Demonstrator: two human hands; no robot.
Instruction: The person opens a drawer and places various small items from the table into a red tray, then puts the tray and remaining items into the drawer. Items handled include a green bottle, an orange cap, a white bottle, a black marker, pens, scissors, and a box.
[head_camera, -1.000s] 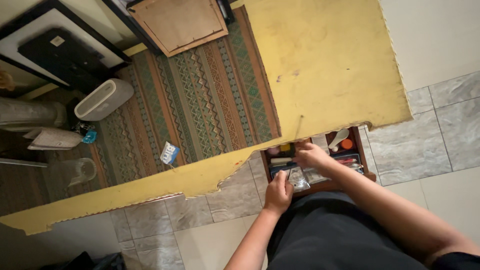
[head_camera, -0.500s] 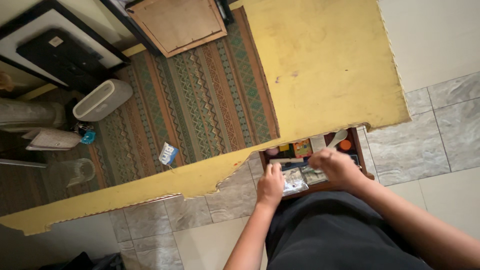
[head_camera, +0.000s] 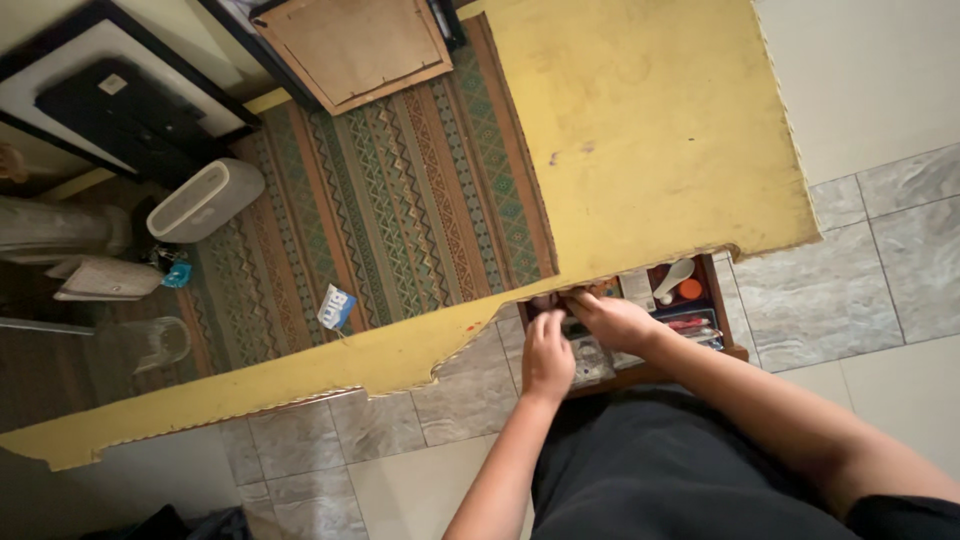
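Down below the front edge of the yellow surface (head_camera: 640, 130), a wooden drawer (head_camera: 722, 300) stands pulled open, crammed with small things. Both hands are inside its left half. The left hand (head_camera: 548, 358) lies knuckles-up on a crinkled clear plastic packet (head_camera: 592, 362) near the drawer's front rim, fingers bent over it; whether it grips the packet I cannot tell. The right hand (head_camera: 612, 318) reaches toward the back left corner, just under the surface's edge, fingers curled on something too hidden to name. The two hands are just beside each other. In the drawer's right half, apart from the hands, lie a white spoon (head_camera: 676, 276) and an orange round lid (head_camera: 691, 289). A patterned woven mat (head_camera: 400, 190) covers the left part of the surface, with a small blue-and-white packet (head_camera: 337, 307) at its near edge
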